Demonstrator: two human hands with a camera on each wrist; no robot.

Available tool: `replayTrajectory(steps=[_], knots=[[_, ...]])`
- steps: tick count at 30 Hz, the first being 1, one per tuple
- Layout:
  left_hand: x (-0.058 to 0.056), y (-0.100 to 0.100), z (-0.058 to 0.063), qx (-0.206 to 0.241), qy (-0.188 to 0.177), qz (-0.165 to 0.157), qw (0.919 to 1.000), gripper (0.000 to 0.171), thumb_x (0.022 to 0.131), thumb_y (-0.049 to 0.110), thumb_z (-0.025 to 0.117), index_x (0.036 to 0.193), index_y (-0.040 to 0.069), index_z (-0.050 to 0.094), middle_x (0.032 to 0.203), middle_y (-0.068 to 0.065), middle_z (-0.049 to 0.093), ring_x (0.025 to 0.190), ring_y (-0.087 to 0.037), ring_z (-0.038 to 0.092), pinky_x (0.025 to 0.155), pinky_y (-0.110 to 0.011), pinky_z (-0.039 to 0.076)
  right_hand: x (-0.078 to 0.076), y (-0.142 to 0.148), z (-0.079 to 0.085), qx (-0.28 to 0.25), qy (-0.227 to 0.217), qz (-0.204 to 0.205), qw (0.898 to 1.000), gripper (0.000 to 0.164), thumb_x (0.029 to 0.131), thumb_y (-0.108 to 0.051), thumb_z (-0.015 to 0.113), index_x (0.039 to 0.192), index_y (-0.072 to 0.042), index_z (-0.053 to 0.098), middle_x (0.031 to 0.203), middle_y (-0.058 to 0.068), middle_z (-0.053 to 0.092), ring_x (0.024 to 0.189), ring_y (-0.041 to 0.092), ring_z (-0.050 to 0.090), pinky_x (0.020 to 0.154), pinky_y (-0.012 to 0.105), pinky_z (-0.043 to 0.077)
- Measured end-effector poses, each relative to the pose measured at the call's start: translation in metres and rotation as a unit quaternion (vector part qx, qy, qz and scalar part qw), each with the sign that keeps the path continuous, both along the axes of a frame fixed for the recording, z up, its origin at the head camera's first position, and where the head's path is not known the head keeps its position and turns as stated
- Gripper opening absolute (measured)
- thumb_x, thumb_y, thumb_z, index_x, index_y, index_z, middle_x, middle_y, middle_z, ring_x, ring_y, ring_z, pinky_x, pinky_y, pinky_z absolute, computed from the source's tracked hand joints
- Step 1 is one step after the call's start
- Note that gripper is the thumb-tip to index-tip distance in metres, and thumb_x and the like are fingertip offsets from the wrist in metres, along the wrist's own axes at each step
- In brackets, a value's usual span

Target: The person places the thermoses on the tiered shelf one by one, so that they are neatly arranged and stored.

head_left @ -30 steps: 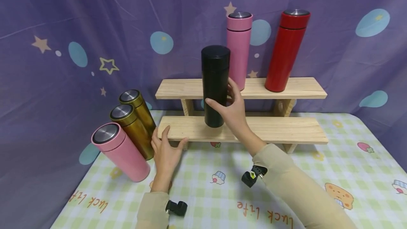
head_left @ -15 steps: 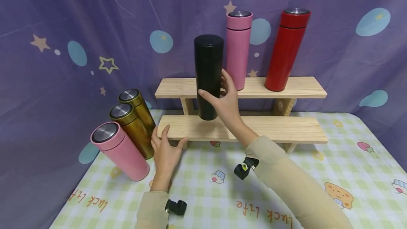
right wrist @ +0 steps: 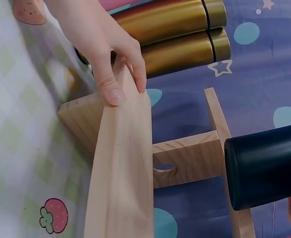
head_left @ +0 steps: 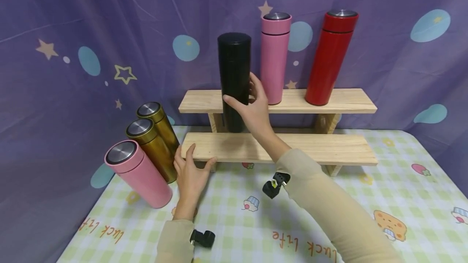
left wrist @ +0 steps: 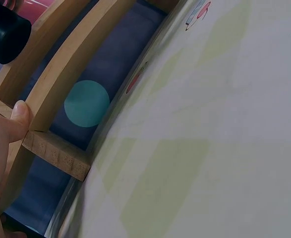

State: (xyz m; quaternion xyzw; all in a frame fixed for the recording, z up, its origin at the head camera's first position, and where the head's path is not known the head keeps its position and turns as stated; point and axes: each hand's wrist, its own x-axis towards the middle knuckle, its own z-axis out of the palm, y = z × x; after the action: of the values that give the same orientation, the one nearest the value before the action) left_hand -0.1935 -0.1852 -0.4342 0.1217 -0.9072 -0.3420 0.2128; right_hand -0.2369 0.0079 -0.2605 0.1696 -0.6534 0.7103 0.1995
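Note:
My right hand point(head_left: 254, 111) grips a black thermos bottle point(head_left: 234, 68) around its lower half, thumb in front. The bottle is upright, its base in front of the upper board; in the right wrist view a small gap or light contact with that board cannot be told apart. My left hand point(head_left: 191, 177) holds the left end of the lower board of a two-step wooden shelf point(head_left: 310, 147), thumb at the front edge and fingers over the top. On the upper board stand a pink thermos point(head_left: 275, 60) and a red thermos point(head_left: 330, 60).
Left of my left hand, two gold thermoses point(head_left: 155, 149) point(head_left: 161, 121) and another pink thermos point(head_left: 144, 177) stand on the checked tablecloth point(head_left: 234, 222). A purple patterned curtain point(head_left: 219, 3) hangs right behind the shelf.
My right hand has carried the black thermos up, leftward and back, from over the lower board toward the upper one. My left hand has stayed on the shelf.

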Motion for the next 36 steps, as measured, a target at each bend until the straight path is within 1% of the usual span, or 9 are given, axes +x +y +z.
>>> replayTrajectory(steps=[4,11,14,18,19,23,28,36], knots=[[0.0,0.0,0.0,0.0,-0.005,0.0,1.0,0.085,0.08,0.057,0.076,0.149,0.02,0.043,0.16,-0.014,0.012,0.144,-0.036,0.015,0.082,-0.059,0.044,-0.001,-0.002,0.004,0.0,0.008,0.001,1.0,0.073,0.083,-0.004,0.077,0.147,-0.003,0.042,0.134,0.015,0.053,0.117,0.026,0.052,0.091,0.034,0.04],[0.001,0.001,0.0,0.002,-0.004,0.002,1.0,0.084,0.08,0.057,0.076,0.149,0.021,0.043,0.16,-0.013,0.012,0.145,-0.036,0.015,0.082,-0.059,0.044,-0.009,-0.004,0.011,0.007,0.016,0.01,1.0,0.074,0.084,-0.006,0.077,0.148,-0.005,0.041,0.131,0.015,0.055,0.113,0.026,0.052,0.091,0.036,0.041],[0.001,0.001,0.0,0.004,0.0,0.002,1.0,0.084,0.08,0.056,0.077,0.148,0.021,0.044,0.16,-0.014,0.012,0.145,-0.036,0.016,0.083,-0.06,0.044,-0.022,-0.005,0.008,0.003,0.017,0.014,1.0,0.075,0.083,-0.008,0.078,0.149,-0.008,0.041,0.131,0.013,0.055,0.113,0.024,0.052,0.092,0.035,0.043],[0.0,0.001,-0.001,0.005,0.001,0.002,1.0,0.084,0.08,0.057,0.077,0.148,0.021,0.044,0.16,-0.014,0.013,0.145,-0.036,0.016,0.084,-0.06,0.044,-0.041,-0.006,0.003,-0.006,0.014,0.015,1.0,0.078,0.082,-0.014,0.081,0.15,-0.015,0.041,0.134,0.008,0.055,0.115,0.02,0.053,0.094,0.031,0.045],[0.0,0.001,-0.001,0.005,0.0,0.001,1.0,0.084,0.08,0.057,0.076,0.148,0.021,0.044,0.16,-0.014,0.012,0.145,-0.036,0.015,0.084,-0.059,0.044,-0.044,-0.006,0.002,-0.007,0.015,0.014,1.0,0.079,0.082,-0.015,0.081,0.149,-0.016,0.042,0.134,0.007,0.055,0.115,0.02,0.054,0.094,0.031,0.045],[0.0,0.0,-0.001,0.004,0.0,0.001,1.0,0.085,0.08,0.058,0.076,0.149,0.021,0.043,0.161,-0.014,0.012,0.145,-0.036,0.015,0.082,-0.059,0.044,-0.051,-0.007,0.004,-0.008,0.017,0.007,1.0,0.079,0.08,-0.019,0.083,0.148,-0.019,0.043,0.132,0.006,0.056,0.113,0.02,0.054,0.093,0.032,0.046],[0.0,0.0,-0.002,0.003,0.003,0.0,1.0,0.085,0.08,0.059,0.075,0.149,0.021,0.043,0.16,-0.014,0.013,0.145,-0.036,0.016,0.082,-0.058,0.045,-0.057,-0.01,0.005,0.001,0.023,0.004,1.0,0.078,0.081,-0.021,0.083,0.148,-0.018,0.044,0.13,0.006,0.057,0.112,0.02,0.055,0.093,0.033,0.046],[0.0,0.001,-0.001,0.006,0.005,-0.002,1.0,0.085,0.08,0.058,0.076,0.148,0.019,0.044,0.16,-0.015,0.013,0.144,-0.036,0.016,0.083,-0.059,0.044,-0.066,-0.015,0.009,0.035,0.025,-0.013,0.999,0.08,0.08,-0.024,0.085,0.148,-0.019,0.043,0.13,0.006,0.058,0.109,0.018,0.057,0.091,0.028,0.047]])
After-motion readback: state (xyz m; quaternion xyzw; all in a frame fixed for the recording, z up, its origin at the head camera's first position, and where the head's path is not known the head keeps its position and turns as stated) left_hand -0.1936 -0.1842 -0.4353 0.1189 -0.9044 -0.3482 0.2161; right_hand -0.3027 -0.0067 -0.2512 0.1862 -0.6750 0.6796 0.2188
